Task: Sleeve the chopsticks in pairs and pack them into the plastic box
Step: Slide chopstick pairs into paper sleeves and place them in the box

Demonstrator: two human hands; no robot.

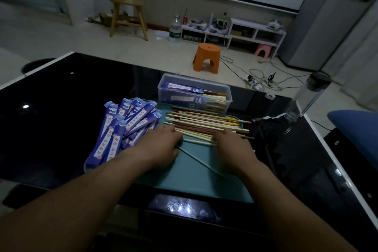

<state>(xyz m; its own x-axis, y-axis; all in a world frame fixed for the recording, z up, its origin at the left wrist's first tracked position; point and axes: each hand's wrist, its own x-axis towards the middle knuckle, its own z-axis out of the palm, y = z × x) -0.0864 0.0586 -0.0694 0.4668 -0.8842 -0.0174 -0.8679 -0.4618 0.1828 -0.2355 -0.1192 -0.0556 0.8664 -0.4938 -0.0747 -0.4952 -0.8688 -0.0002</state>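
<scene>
Chopsticks (206,127): loose pile, pale and red-brown, lying side by side across the far half of the teal tray (192,182). Both of your hands are on its near edge.

Your left hand (163,145): palm down, fingers (169,130) bent and close together, tips over the left ends of the nearest sticks. One pale chopstick (200,161) lies apart from the pile. It runs diagonally across the bare tray, from under the thumb side of this hand toward your right forearm. Its upper end is hidden beneath the hand, so you cannot tell from this view whether the thumb pinches it or merely covers it.

Your right hand (231,147): palm down, fingers (219,136) curled, tips pressing on the nearest pale sticks about mid-length. Whether a stick is gripped cannot be told; the fingertips are hidden behind the knuckles.

Paper sleeves (122,129): purple with white labels, fanned in a heap on the left part of the tray, just beside your left hand, some overhanging the tray's left edge.

Plastic box (197,80): clear, lid off, standing just beyond the tray's far edge. Sleeved pairs (184,88) lie stacked inside, sleeve ends left and bare ends right.

Table (71,98): black, glossy. A tape roll (270,95) and a clear container with a dark lid (313,92) sit at its right. An orange stool (207,57) stands on the floor beyond.
</scene>
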